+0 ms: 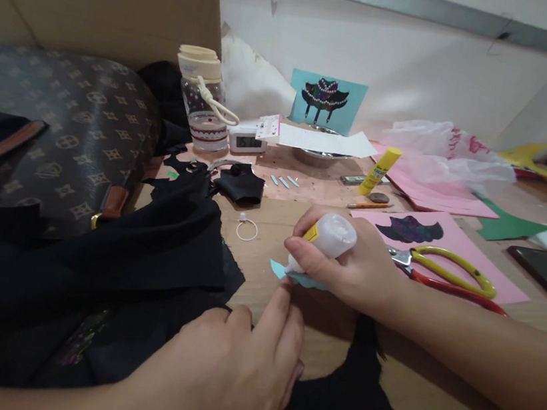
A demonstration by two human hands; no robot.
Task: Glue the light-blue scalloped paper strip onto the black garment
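Observation:
My right hand is closed round a white squeeze glue bottle with a yellow label. The bottle tips down, its nozzle against a small light-blue paper piece; my hand hides part of that paper. With fingers stretched forward, my left hand touches the paper's near edge with a fingertip, close to the nozzle. Black fabric lies left of my hands, and another black fabric piece lies below my right forearm. Beyond the bottle is a thin white loop.
Scissors and a black wavy cutout lie on pink paper at right. Behind stand a yellow glue stick, a clock, a water bottle and a decorated blue card. A brown bag fills the left.

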